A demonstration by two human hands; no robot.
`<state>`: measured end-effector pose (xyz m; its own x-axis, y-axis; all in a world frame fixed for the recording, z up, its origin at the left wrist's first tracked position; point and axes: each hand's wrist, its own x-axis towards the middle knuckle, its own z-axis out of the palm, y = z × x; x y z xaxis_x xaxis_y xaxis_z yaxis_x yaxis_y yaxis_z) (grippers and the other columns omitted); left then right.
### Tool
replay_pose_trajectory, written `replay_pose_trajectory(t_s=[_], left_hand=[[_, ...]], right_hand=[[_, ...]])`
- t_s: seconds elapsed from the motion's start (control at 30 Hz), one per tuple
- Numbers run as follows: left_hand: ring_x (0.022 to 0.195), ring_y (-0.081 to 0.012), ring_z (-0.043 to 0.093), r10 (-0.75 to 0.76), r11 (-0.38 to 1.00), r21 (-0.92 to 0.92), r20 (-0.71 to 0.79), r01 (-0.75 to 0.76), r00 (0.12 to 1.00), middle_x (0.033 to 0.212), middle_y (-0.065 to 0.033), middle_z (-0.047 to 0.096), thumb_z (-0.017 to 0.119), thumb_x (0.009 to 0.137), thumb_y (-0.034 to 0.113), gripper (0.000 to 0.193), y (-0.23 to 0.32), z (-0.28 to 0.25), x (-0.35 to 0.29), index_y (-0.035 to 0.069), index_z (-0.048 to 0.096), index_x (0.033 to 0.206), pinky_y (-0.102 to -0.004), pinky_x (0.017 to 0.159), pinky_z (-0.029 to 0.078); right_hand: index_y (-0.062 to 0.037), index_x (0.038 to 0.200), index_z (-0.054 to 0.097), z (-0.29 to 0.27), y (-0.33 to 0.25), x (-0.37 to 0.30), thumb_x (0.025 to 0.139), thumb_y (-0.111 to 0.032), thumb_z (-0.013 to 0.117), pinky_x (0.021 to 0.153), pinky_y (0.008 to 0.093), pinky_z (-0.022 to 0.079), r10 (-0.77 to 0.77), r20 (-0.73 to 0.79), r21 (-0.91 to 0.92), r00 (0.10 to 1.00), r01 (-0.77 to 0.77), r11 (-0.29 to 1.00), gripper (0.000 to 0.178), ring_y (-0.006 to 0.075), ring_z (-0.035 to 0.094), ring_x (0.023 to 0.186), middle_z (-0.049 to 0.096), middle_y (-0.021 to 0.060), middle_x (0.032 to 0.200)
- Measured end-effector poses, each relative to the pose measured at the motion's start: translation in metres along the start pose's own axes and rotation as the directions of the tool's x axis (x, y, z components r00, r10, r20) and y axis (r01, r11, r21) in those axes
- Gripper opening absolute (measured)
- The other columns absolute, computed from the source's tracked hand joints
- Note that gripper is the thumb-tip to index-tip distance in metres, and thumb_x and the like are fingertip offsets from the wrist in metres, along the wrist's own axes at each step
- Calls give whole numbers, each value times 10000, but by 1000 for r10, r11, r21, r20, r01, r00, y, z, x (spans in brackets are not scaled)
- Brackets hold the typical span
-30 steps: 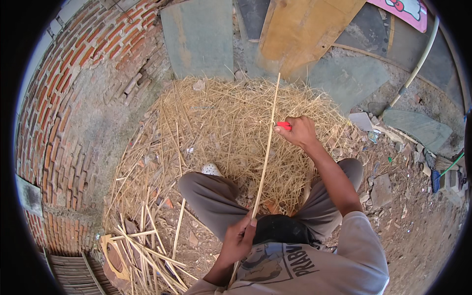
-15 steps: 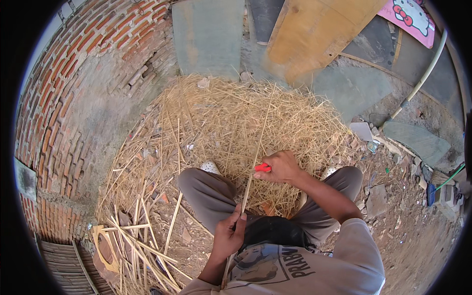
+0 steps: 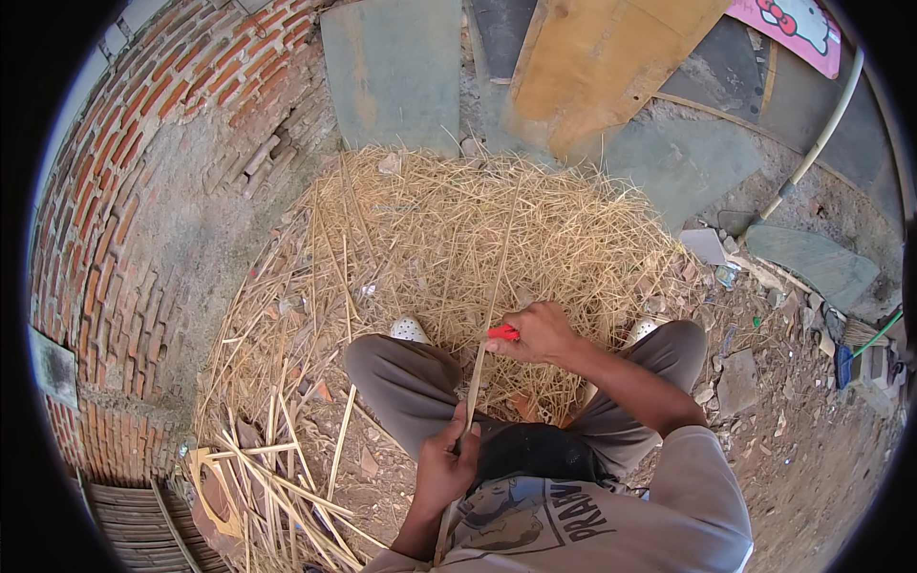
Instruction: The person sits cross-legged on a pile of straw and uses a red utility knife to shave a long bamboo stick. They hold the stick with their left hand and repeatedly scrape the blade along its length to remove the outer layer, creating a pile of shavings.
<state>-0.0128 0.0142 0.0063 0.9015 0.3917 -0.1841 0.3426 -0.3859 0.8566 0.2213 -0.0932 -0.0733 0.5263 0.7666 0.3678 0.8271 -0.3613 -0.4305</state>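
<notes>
A long, thin bamboo strip (image 3: 475, 384) slants up from beside my body, across my lap and out over the pile of shavings. My left hand (image 3: 446, 470) is closed round its lower part, near my left thigh. In my right hand (image 3: 541, 334), fingers wrapped, is a small red-handled tool (image 3: 503, 332) set against the strip further up. Its working edge is too small to make out. Pale curled shavings (image 3: 449, 229) lie heaped in front of my crossed legs.
At the lower left lie several split bamboo sticks (image 3: 287, 477). A brick wall (image 3: 115, 258) rises on the left. Board sheets (image 3: 392, 76) lean at the back, and a pale pipe (image 3: 823, 138) stands at the right among rubble.
My right hand and the red-handled tool have shifted slightly left and down along the strip. The left hand keeps its grip on the strip.
</notes>
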Motion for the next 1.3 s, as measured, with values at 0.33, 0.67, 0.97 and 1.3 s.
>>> replay_pose_trajectory(t_s=[0.33, 0.67, 0.97, 1.3], left_hand=[[595, -310, 649, 121, 988, 98, -10, -119, 993, 759, -274, 593, 564, 864, 19, 345, 0, 1, 7, -74, 585, 1196, -328, 565, 482], [523, -197, 600, 236, 968, 89, -4, -235, 972, 646, -213, 557, 557, 853, 10, 367, 1, 3, 9, -84, 576, 1208, -305, 524, 458], [574, -108, 554, 220, 974, 43, 84, -224, 972, 697, -186, 602, 563, 850, -1, 371, -18, -1, -3, -59, 586, 1216, -282, 551, 461], [689, -27, 448, 19, 998, -58, 214, -6, 977, 731, 22, 541, 531, 911, -9, 356, -5, -8, -33, -20, 570, 1265, -184, 613, 395]], right_hand=[[-107, 599, 603, -1, 37, 13, 729, -759, 585, 463, 402, 446, 25, -56, -57, 998, -28, 998, 665, 293, 592, 480, 575, 82, 521], [-92, 612, 635, -12, 73, 28, 746, -753, 582, 468, 397, 454, 233, -105, -115, 967, -244, 963, 676, 261, 580, 451, 551, 85, 480], [-98, 673, 673, -23, 95, 35, 788, -776, 492, 496, 405, 473, 351, -165, -161, 922, -377, 912, 711, 273, 605, 502, 566, 95, 498], [-66, 612, 635, -48, 148, 36, 852, -775, 382, 511, 440, 442, 565, -417, -20, 712, -629, 777, 790, 283, 564, 490, 526, 116, 486]])
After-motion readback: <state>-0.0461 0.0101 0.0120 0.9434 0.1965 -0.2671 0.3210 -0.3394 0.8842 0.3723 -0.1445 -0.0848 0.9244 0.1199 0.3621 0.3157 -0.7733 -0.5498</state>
